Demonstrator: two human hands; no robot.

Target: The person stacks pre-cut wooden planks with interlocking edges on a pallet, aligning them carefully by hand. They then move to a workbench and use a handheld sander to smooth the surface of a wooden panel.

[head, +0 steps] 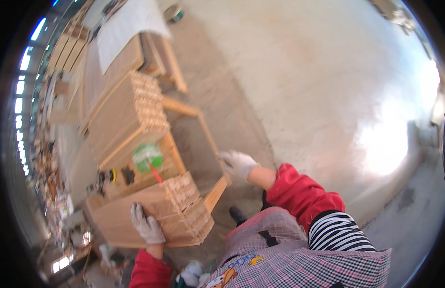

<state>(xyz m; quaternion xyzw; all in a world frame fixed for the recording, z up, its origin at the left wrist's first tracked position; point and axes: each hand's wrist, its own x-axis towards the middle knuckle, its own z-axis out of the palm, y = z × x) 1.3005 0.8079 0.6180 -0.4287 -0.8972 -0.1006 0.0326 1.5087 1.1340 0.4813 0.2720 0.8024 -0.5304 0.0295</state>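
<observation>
My left hand [147,225], in a whitish glove, rests palm down on the top board of a stack of wooden panels [118,219] with toothed ends. Its fingers are slightly spread. My right hand [238,163], also gloved, is at the outer rail of a wooden frame [207,133] that juts out from the bench. Its fingertips overlap that rail, but blur hides whether they grip it. Between the near stack and a second stack of panels [118,118] sits a green and white tub [147,157]. A red handle [156,173] slants out of the tub.
A tool with a yellow ring [109,175] and a dark block [128,175] lie beside the tub. Beyond the far stack, a white sheet [132,28] covers part of another bench. An open can [174,13] stands on the concrete floor [298,72]. White bags [192,273] lie near my feet.
</observation>
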